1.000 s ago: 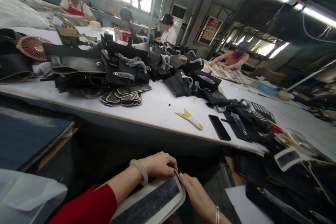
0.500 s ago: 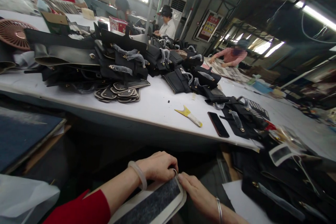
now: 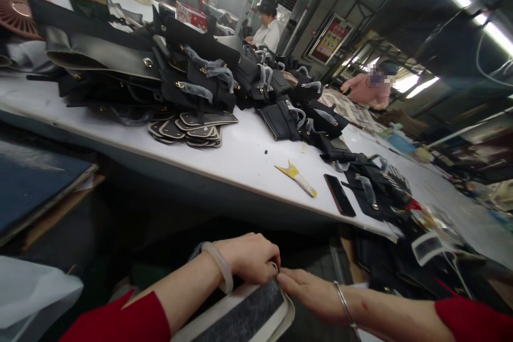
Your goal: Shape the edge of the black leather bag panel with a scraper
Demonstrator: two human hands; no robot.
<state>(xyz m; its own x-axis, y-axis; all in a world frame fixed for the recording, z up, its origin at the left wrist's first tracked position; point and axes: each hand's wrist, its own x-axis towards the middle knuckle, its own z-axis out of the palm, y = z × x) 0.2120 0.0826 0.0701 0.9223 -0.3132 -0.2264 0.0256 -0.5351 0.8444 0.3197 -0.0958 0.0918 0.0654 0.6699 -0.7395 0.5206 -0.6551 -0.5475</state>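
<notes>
At the bottom middle of the head view is a flat bag panel (image 3: 244, 314) with a dark centre, a pale border and rounded corners; it looks layered at the edge. My left hand (image 3: 253, 257), a pale bangle at its wrist, is closed on the panel's far corner with the fingers curled under. Against the same corner, from the right, presses my right hand (image 3: 306, 289), thumb and fingers together on the edge. The fingertips of both hands nearly meet there and are partly hidden. The panel's near end runs out of view.
Across the white table (image 3: 240, 168) lie piled black handbags (image 3: 200, 72), a stack of dark flaps (image 3: 188, 131), a yellow forked tool (image 3: 296, 177) and a phone (image 3: 339, 195). More black bags (image 3: 385, 256) lie at right. A blue board (image 3: 38, 181) is at left. Other people work farther back.
The view has shifted, so the table's things sit slightly differently. Both hands stay at the panel's corner; more of my right forearm and its red sleeve shows.
</notes>
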